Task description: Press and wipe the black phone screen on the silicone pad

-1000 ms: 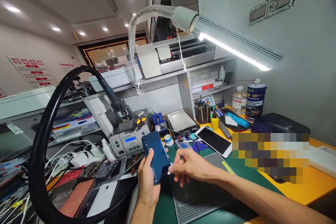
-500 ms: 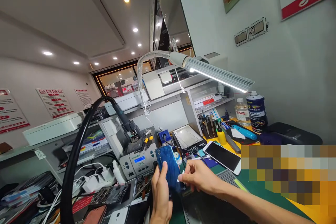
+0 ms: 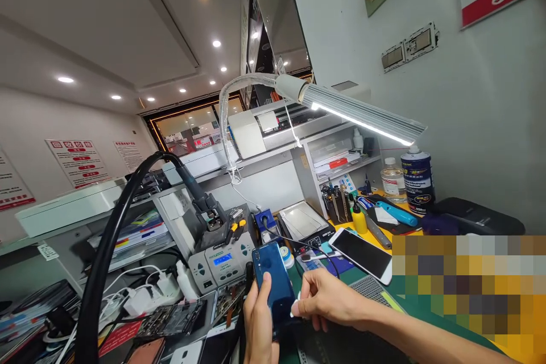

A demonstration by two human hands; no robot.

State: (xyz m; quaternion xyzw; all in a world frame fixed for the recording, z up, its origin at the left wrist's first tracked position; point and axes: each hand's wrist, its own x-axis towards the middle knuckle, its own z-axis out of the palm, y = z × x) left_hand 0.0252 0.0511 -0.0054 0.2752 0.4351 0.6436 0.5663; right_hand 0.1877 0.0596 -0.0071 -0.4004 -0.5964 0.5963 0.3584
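A smartphone with a glossy blue back (image 3: 277, 273) is upright and slightly tilted, its back toward me. My left hand (image 3: 258, 315) is wrapped around its left side, thumb lying on the back. At the phone's lower right edge, my right hand (image 3: 324, 298) pinches a small white piece (image 3: 295, 309), too small to identify. Behind the right hand lies a white-framed phone (image 3: 362, 256), dark screen up, on the bench.
Left of the hands stands a grey soldering station (image 3: 224, 264). A black hose (image 3: 113, 244) arches at the left. A lit lamp (image 3: 362, 112) hangs above. Tweezers (image 3: 336, 202), a yellow bottle (image 3: 358, 216) and a spray can (image 3: 418, 179) stand at the back right.
The phone and my left hand sit slightly lower in view, and the reflection on the blue back has shifted. My right hand, still pinching the white piece, is also a little lower.
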